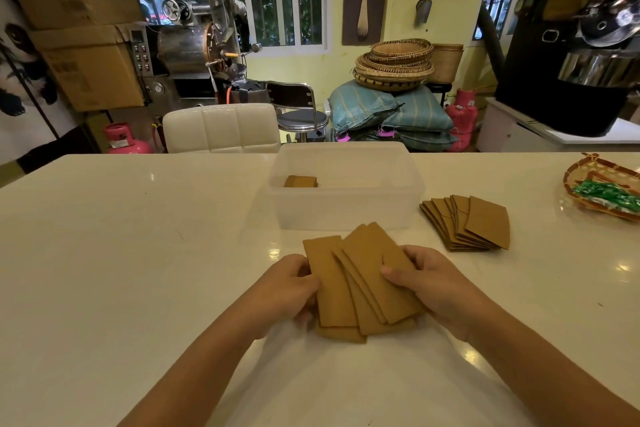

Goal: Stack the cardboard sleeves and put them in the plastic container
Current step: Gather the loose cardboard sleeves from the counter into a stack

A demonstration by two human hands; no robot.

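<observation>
Several flat brown cardboard sleeves (356,282) are fanned out between my hands just above the white table. My left hand (294,288) grips their left edge and my right hand (429,284) grips their right edge, thumb on top. Behind them stands the translucent plastic container (346,208), open, with a small stack of sleeves (300,181) lying in its back left corner. Another fanned pile of sleeves (467,224) lies on the table to the right of the container.
A woven tray (588,177) with green wrapped items sits at the table's far right edge. A white padded chair (221,128) stands behind the table (121,253). Roasting machines, baskets and sacks fill the room beyond.
</observation>
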